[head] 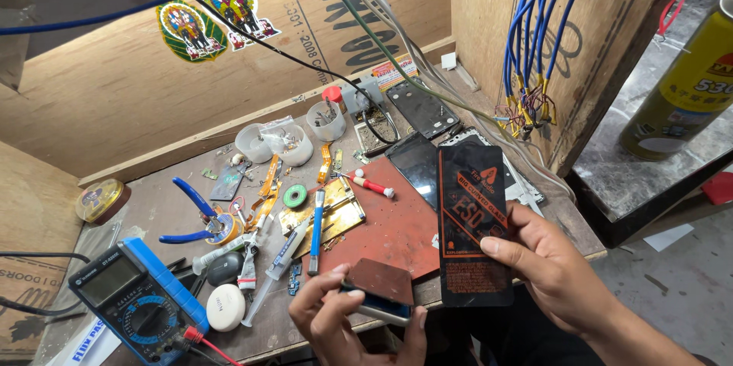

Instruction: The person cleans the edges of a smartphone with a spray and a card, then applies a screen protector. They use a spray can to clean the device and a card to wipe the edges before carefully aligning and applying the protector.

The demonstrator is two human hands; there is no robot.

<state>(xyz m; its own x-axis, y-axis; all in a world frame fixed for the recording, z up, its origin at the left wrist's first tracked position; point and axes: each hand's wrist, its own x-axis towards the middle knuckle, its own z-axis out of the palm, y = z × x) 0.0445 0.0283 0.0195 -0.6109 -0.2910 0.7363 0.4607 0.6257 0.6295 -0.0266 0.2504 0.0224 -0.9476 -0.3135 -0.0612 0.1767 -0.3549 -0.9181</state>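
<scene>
A flat black packet (473,225) is being pinched at its lower edge by the right hand (553,263); it looks light, thin and bendable. A phone (378,293), likely fragile, is being clamped edgewise by the left hand (343,324) above the workbench (153,206) front.

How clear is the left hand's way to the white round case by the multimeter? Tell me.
Probably clear: the white round case lies uncovered just beside the left hand, but that hand is holding a phone.
</scene>
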